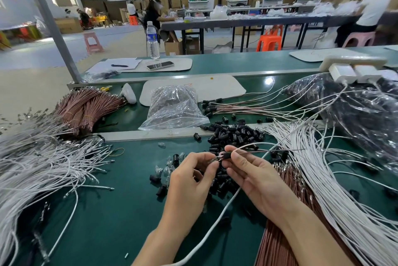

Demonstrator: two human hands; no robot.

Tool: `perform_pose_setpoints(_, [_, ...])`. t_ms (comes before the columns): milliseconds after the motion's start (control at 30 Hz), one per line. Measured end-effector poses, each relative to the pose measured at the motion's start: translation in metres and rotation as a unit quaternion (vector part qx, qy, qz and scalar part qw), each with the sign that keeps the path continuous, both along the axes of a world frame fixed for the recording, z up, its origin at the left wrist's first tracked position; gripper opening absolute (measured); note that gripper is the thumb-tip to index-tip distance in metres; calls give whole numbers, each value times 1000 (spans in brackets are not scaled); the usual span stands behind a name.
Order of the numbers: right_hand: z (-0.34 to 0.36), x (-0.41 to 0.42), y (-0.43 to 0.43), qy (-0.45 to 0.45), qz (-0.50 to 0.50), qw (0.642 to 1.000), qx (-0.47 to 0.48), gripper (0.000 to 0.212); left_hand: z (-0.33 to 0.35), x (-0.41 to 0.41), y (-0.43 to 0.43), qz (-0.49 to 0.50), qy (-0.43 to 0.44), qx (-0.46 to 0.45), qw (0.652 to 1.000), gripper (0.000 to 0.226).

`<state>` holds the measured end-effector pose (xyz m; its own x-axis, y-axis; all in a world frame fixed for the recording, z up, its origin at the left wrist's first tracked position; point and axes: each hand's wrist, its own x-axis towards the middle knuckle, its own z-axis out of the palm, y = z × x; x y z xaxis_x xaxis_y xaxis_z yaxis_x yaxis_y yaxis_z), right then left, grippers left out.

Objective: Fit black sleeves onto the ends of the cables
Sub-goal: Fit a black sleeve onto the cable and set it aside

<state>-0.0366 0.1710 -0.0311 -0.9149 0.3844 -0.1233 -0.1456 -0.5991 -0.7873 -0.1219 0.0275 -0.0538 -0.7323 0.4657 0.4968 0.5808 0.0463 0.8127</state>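
My right hand [254, 177] pinches a small black sleeve [226, 155] with a white cable [247, 146] and a brown cable [271, 152] running out of it to the right. My left hand [191, 177] pinches the metal cable ends [215, 159] sticking out of the sleeve's left side. Both hands hover over the green table [129, 179]. A heap of loose black sleeves [234, 134] lies just beyond them. More sleeves lie under my hands, partly hidden.
White cable bundles lie at left [43, 164] and right [336, 190]; brown cable bundles lie at back left [86, 108] and lower right [286, 233]. Finished sleeved cables [237, 107], a clear bag [174, 108], small glass bulbs [165, 171], a black bag [355, 110] and a power strip [353, 65] surround them.
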Motion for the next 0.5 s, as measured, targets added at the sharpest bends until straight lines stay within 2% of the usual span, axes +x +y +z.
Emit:
perform_pose_setpoints(200, [-1, -1, -5, -2, 19, 1000, 13, 26, 3, 1, 0, -17, -5, 8, 1000, 15])
perform_pose_setpoints(500, [-2, 0, -8, -15, 6, 999, 37, 29, 4, 0, 0, -30, -61, 18, 998, 21])
